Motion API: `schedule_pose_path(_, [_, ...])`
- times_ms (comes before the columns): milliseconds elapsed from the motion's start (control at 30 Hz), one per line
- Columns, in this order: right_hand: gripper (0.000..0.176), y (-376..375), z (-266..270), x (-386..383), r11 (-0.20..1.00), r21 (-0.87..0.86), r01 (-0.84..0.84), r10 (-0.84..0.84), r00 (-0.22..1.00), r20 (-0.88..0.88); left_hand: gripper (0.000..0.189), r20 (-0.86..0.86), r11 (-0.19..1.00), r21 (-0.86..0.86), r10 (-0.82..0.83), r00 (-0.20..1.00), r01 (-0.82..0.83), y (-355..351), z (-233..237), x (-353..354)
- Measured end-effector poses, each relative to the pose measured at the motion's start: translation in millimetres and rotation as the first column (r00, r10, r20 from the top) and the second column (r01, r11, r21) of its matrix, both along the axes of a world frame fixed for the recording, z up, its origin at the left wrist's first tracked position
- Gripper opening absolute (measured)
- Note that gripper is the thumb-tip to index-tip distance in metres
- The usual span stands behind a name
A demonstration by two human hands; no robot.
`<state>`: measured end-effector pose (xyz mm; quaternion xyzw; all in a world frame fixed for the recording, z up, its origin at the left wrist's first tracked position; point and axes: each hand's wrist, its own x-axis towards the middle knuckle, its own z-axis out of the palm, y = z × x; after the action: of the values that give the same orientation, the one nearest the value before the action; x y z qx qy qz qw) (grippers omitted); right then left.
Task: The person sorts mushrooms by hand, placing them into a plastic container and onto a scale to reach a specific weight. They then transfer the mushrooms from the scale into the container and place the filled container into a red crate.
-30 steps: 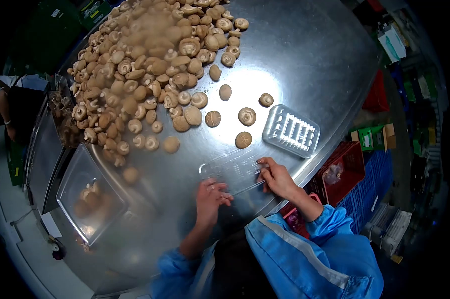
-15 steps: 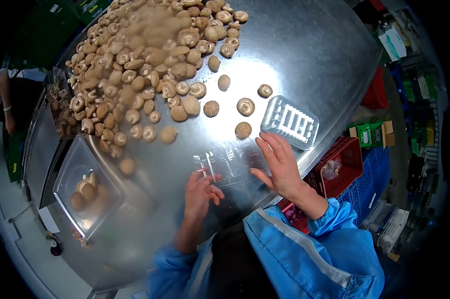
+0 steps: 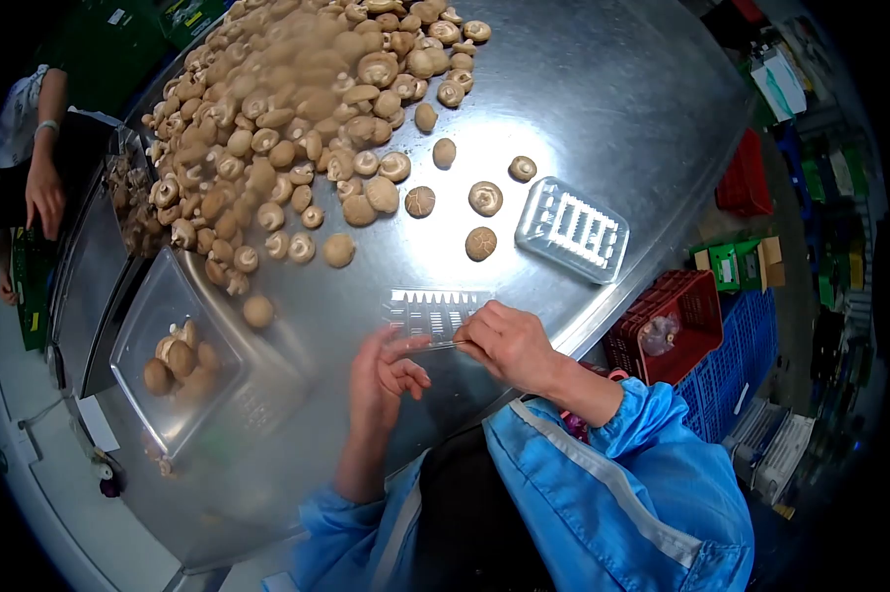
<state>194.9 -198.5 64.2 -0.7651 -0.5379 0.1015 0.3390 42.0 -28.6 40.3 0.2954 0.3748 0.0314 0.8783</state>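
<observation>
Close in front of me a clear plastic tray (image 3: pixel 427 314) rests at the near part of the steel table. My right hand (image 3: pixel 512 347) pinches its near right edge between thumb and fingers. At its left end is my left hand (image 3: pixel 378 380), fingers apart and loosely bent, the fingertips right at the tray's rim. Another clear plastic tray (image 3: pixel 575 232) lies to the right, past my right hand. Several loose mushrooms, one with a cracked cap (image 3: pixel 481 244), lie just beyond the tray in my hand.
A large heap of mushrooms (image 3: pixel 297 118) covers the table's far left. On the left stands a clear bin (image 3: pixel 176 380) with several mushrooms inside. Red crates (image 3: pixel 667 326) and a blue crate (image 3: pixel 731 360) stand beyond the table's right edge. Another person's hand (image 3: pixel 44 197) hangs at far left.
My right hand has come down and left from beside the other tray and closed on the near tray's edge. The near tray has shifted slightly. The other person's arm has moved further into view.
</observation>
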Motion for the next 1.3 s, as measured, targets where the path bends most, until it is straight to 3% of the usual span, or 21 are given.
schedule_pose_path(100, [0.012,-2,-1,-2,1.000,0.001,-0.007,0.007,0.998,-0.066,0.053,0.042,0.999,-0.046,0.003,0.999,-0.001,3,2,0])
schedule_pose_path(200, [0.013,-5,-2,0,0.999,-0.002,-0.053,0.052,0.997,-0.063,0.050,-0.003,0.997,-0.052,-0.052,0.999,0.052,8,-3,-3])
schedule_pose_path(333, [0.016,-13,-6,4,0.993,-0.015,-0.117,0.117,0.993,0.005,0.041,-0.023,0.992,0.020,-0.126,0.992,0.127,15,-6,-4])
schedule_pose_path(400, [0.017,-15,-3,7,0.988,-0.039,-0.151,0.153,0.987,0.059,0.046,-0.059,0.979,0.075,-0.183,0.981,0.187,20,-4,-2])
schedule_pose_path(500, [0.020,-17,-8,16,0.988,-0.008,-0.153,0.153,0.988,-0.015,0.053,-0.096,0.969,0.097,-0.219,0.971,0.228,15,-8,5])
schedule_pose_path(600, [0.036,-12,-3,25,0.989,0.001,0.149,-0.148,0.984,0.103,0.060,-0.065,0.984,0.031,-0.173,0.983,0.175,4,-19,12])
schedule_pose_path(700, [0.052,-21,-13,24,0.873,-0.249,0.420,-0.462,0.876,-0.142,0.067,-0.078,0.985,0.042,-0.167,0.983,0.170,-4,-20,18])
schedule_pose_path(733, [0.056,-26,-15,24,0.843,-0.320,0.433,-0.522,0.803,-0.288,0.068,-0.083,0.984,0.039,-0.170,0.982,0.173,-5,-21,18])
schedule_pose_path(867, [0.041,-45,-33,21,0.783,-0.466,0.411,-0.574,0.765,-0.290,0.068,-0.101,0.978,0.003,-0.209,0.973,0.210,-14,-25,19])
schedule_pose_path(1000, [0.031,-41,-39,28,0.753,-0.469,0.461,-0.645,0.658,-0.389,0.066,-0.085,0.968,-0.005,-0.249,0.965,0.250,-21,-30,28])
schedule_pose_path(1100, [0.030,-18,-31,49,0.747,-0.416,0.519,-0.642,0.725,-0.249,0.062,-0.024,0.984,-0.074,-0.166,0.986,0.164,-15,-54,38])
schedule_pose_path(1133, [0.029,-10,-40,57,0.781,-0.319,0.538,-0.606,0.776,-0.175,0.060,-0.030,0.988,-0.077,-0.138,0.990,0.136,-11,-56,44])
schedule_pose_path(1300, [0.026,41,-28,83,0.830,-0.284,0.479,-0.536,0.827,-0.172,0.051,-0.033,0.999,-0.034,-0.043,0.999,0.042,27,-56,59])
